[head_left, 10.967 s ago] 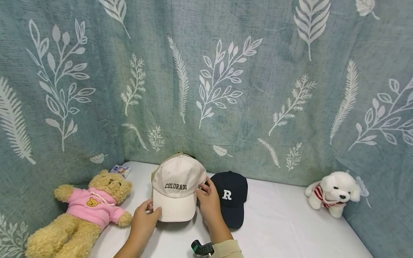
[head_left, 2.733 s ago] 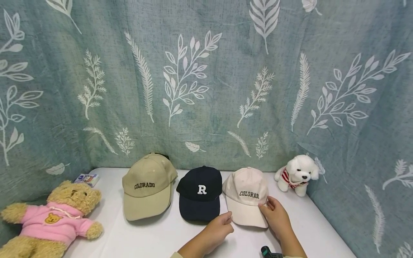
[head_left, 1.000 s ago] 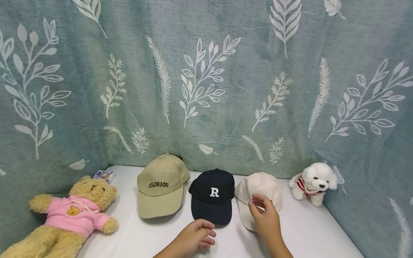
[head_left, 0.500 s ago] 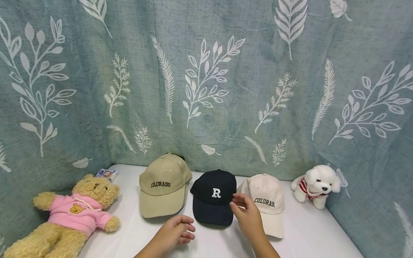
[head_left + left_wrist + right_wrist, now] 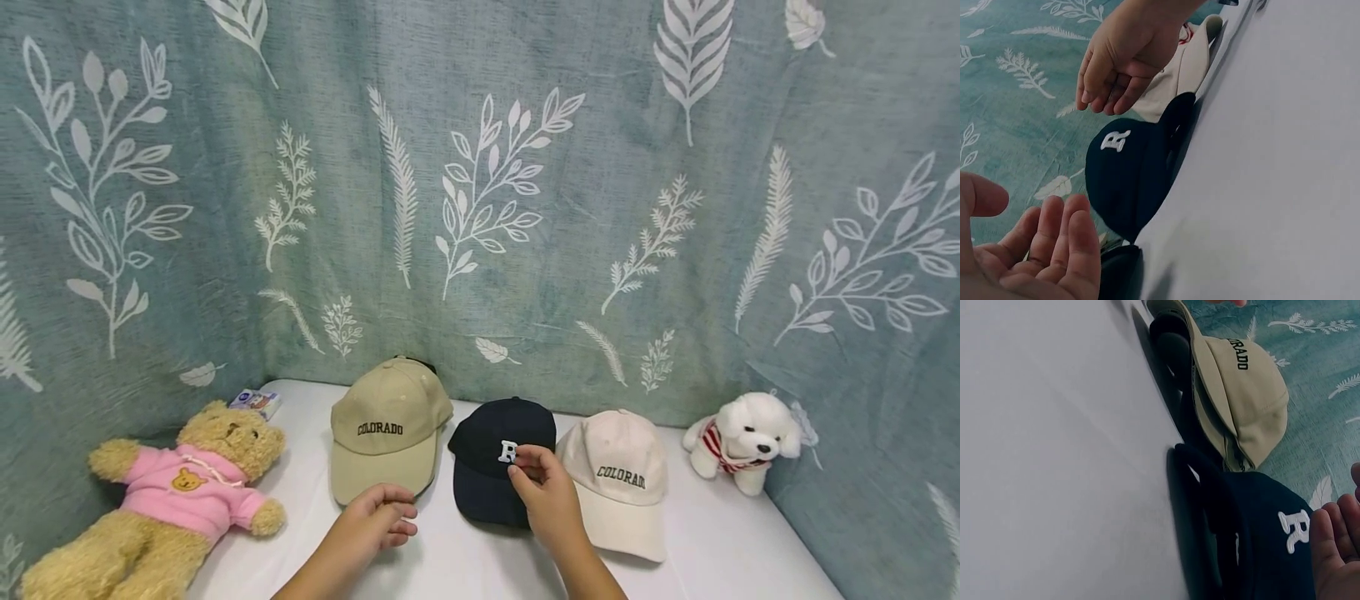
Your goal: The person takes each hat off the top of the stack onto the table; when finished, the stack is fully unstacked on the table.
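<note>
Baseball caps [image 5: 504, 429]: 3 in a row on white table [image 5: 697, 533], crowns up, brims toward the person, probably so the lettering reads from this side. L to R:

- Pink-hoodie teddy bear [image 5: 191, 487] lying at the left end, likely off to the side to leave mid-table for the caps.
- Khaki COLORADO cap [image 5: 390, 408]. Left hand [image 5: 371, 521] hovers by its brim, empty, fingers loosely bent, thumb apart.
- Navy R cap [image 5: 480, 458], mid-row. Right hand [image 5: 550, 492] hangs in front of its crown, thumb and fingers apart, holding nothing; left-wrist view shows a gap, so nothing looks clamped.
- Cream COLORADO cap [image 5: 618, 500], just beside navy; can't tell if those 2 touch.
- White plush dog [image 5: 750, 437], right end, likely aside for the same reason.
</note>
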{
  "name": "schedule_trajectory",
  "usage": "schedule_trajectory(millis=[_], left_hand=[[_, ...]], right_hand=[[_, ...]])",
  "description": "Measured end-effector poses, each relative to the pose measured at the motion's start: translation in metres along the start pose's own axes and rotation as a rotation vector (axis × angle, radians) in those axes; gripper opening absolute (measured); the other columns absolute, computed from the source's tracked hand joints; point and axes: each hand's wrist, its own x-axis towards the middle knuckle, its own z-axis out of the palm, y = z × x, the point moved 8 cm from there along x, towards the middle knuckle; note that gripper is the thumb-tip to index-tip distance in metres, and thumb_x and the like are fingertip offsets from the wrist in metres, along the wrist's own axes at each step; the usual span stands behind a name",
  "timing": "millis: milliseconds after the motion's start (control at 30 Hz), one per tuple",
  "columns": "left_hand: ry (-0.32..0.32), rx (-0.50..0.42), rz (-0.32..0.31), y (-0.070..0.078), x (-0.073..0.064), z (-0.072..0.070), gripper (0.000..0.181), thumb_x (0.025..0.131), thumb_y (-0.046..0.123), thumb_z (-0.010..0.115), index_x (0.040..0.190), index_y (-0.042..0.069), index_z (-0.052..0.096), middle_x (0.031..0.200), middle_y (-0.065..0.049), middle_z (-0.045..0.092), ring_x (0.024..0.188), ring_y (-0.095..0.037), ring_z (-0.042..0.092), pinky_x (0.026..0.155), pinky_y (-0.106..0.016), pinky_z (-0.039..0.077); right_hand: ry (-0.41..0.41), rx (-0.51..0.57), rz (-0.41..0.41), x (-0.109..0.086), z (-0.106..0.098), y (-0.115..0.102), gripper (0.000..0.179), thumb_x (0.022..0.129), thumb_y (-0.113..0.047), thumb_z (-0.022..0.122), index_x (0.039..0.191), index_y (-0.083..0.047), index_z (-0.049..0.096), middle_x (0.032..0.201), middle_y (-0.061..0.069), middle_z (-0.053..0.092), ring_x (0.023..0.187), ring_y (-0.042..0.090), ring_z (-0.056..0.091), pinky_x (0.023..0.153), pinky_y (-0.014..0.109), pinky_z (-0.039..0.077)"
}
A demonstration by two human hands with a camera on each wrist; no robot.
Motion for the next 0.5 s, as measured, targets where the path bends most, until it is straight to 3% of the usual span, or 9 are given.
schedule_trajectory(millis=[200, 400, 500], left_hand=[[0.127, 0.01, 0.011, 0.004, 0.004, -0.025, 0.033, 0.105, 0.01, 0.049, 0.13, -0.012, 0.054, 0.115, -0.02, 0.067, 0.093, -0.023, 0.07, 0.078, -0.031, 0.061], [0.308, -0.009, -0.034, 0.002, 0.003, -0.059, 0.03, 0.104, 0.008, 0.047, 0.126, -0.008, 0.058, 0.119, -0.021, 0.064, 0.089, -0.019, 0.069, 0.074, -0.028, 0.06], [0.365, 0.043, -0.042, 0.001, 0.002, -0.074, 0.031, 0.104, 0.009, 0.045, 0.127, -0.009, 0.057, 0.121, -0.023, 0.062, 0.087, -0.017, 0.069, 0.073, -0.027, 0.06]], right_hand=[[-0.018, 0.015, -0.01, 0.005, 0.016, -0.003, 0.027, 0.095, -0.005, 0.074, 0.122, -0.005, 0.069, 0.109, 0.008, 0.07, 0.096, 0.01, 0.066, 0.084, 0.018, 0.056], [-0.028, -0.009, -0.01, 0.009, 0.035, -0.006, 0.025, 0.096, -0.01, 0.075, 0.12, -0.009, 0.07, 0.109, 0.006, 0.07, 0.097, 0.011, 0.066, 0.085, 0.02, 0.056], [-0.008, -0.009, -0.005, 0.011, 0.042, -0.007, 0.023, 0.095, -0.01, 0.075, 0.118, -0.012, 0.071, 0.107, 0.004, 0.07, 0.096, 0.011, 0.066, 0.084, 0.021, 0.055]])
